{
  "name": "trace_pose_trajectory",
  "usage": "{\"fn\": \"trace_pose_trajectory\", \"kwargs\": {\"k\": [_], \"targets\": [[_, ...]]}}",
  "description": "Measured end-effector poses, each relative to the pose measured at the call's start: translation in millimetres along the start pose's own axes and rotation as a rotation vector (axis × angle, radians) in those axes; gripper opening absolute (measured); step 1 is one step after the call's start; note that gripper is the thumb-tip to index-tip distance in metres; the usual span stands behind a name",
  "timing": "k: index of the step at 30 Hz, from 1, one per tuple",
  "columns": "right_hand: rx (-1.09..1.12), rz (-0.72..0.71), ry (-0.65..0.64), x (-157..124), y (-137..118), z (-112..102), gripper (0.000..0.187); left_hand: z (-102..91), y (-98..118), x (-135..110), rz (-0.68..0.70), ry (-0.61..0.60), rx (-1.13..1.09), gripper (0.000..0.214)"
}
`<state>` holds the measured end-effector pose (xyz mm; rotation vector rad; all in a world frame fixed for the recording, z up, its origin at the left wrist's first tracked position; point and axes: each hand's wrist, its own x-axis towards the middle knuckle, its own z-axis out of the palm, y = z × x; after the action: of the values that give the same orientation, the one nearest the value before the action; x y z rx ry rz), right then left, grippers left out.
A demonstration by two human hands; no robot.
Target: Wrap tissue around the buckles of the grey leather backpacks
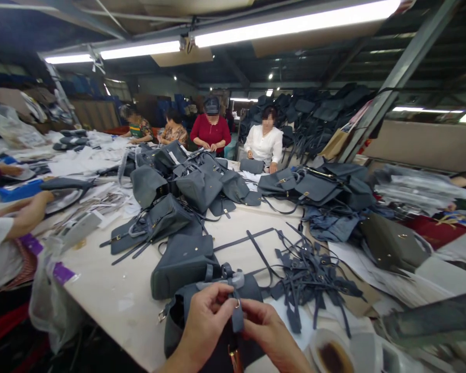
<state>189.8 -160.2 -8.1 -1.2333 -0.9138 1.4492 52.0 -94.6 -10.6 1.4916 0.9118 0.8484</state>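
Right in front of me on the table lies a dark blue-grey bag (175, 331), partly hidden by my hands. My left hand (207, 316) pinches a dark strap (237, 317) with a small metal buckle, above the bag. On the strap's other side, the fingers of my right hand (266, 324) are closed on it, below the buckle. A metal clasp with a reddish-brown piece (235, 357) hangs just under the strap. Behind the hands, another dark bag (184, 259) touches the first one.
Several loose straps (306, 274) are heaped to the right. Piles of dark bags (202, 181) cover the table's (104, 290) far side. A cup of brown liquid (332, 355) stands near right. Co-workers (212, 129) sit opposite; another person's arm (23, 215) reaches in from the left.
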Motion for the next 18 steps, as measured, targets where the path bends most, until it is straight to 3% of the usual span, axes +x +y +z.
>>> {"fn": "trace_pose_trajectory", "kwargs": {"k": [3, 7, 10, 14, 18], "targets": [[0.098, 0.016, 0.002, 1, 0, -3, 0.033, 1.0, 2, 0, -0.153, 0.031, -0.251, 0.015], [0.204, 0.035, 0.158, 6, 10, -7, 0.056, -1.9, 0, -7, -0.360, -0.085, -0.429, 0.029], [0.222, 0.001, 0.221, 9, 17, -6, 0.058, -0.7, -3, -11, -0.424, -0.131, -0.358, 0.022], [0.235, -0.040, 0.232, 11, 20, -4, 0.057, 4.9, -3, -9, -0.354, -0.103, -0.100, 0.014], [0.229, -0.069, 0.264, 12, 19, -3, 0.056, 6.6, 2, -6, -0.417, -0.196, -0.073, 0.017]]}}
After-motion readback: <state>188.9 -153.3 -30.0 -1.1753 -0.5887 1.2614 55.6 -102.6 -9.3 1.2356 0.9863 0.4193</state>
